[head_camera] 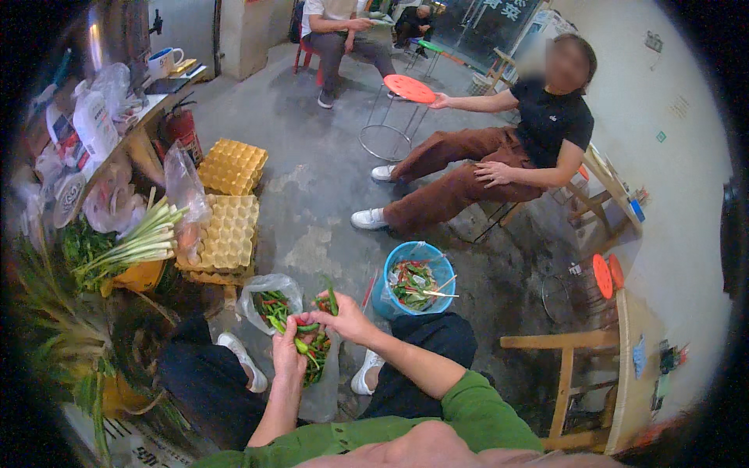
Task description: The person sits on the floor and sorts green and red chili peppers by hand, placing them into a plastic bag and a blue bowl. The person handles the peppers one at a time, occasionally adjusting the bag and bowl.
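Observation:
My left hand point(289, 350) is closed around a few green chili peppers point(302, 346), raised above an open plastic bag. My right hand point(345, 320) pinches more chilies, with a long green one point(332, 297) sticking up past its fingers. Both sets of fingertips nearly meet over a red and a green pepper. Beneath them, between my feet, the clear plastic bag point(329, 398) holds many red and green chilies point(273, 307). Just right of it stands a blue bucket point(387, 292) lined with plastic, holding green and red scraps point(412, 281) and thin wooden sticks.
Stacked egg trays point(227, 231), spring onions point(137, 240) and leafy greens fill the left side below a cluttered table point(149, 108). A seated person point(553, 117) ahead touches an orange-topped stool point(409, 89). Another person point(336, 29) sits farther back. A wooden table point(620, 362) stands at right.

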`<state>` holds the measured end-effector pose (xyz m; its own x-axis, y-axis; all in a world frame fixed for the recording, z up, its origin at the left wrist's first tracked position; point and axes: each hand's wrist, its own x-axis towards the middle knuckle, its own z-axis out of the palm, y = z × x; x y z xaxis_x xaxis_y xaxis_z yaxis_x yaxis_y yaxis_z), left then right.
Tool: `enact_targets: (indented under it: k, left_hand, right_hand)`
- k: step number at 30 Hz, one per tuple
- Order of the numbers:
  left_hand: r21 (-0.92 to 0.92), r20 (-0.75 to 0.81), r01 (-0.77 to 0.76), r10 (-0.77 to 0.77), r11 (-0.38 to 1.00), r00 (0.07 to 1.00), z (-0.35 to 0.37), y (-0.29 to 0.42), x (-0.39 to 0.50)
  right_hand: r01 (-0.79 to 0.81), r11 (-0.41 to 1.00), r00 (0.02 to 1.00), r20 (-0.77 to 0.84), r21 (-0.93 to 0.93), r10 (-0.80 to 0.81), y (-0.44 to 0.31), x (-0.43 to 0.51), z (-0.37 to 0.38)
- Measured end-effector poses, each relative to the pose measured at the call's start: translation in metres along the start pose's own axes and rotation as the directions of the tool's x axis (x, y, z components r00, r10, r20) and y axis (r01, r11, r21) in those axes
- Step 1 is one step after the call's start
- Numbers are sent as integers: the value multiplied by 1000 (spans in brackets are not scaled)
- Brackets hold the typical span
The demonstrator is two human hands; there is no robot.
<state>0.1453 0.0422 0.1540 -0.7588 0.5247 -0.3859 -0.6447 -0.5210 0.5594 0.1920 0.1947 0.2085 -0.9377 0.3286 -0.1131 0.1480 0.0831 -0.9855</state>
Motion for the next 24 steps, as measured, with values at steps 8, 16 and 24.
enact_targets:
  k: [8,16,24]
  left_hand:
    - [46,42,29,-31,999,999,4,3,-4]
    - [-38,38,50,-49,998,998,-5,5,-3]
    - [52,54,134,-137,990,989,-1,17,-28]
  right_hand:
    - [-275,932,958,149,234,245,22,7,0]
    - [-310,859,944,240,407,227,2,15,5]
    - [-435,790,898,277,432,342,-2,6,-2]
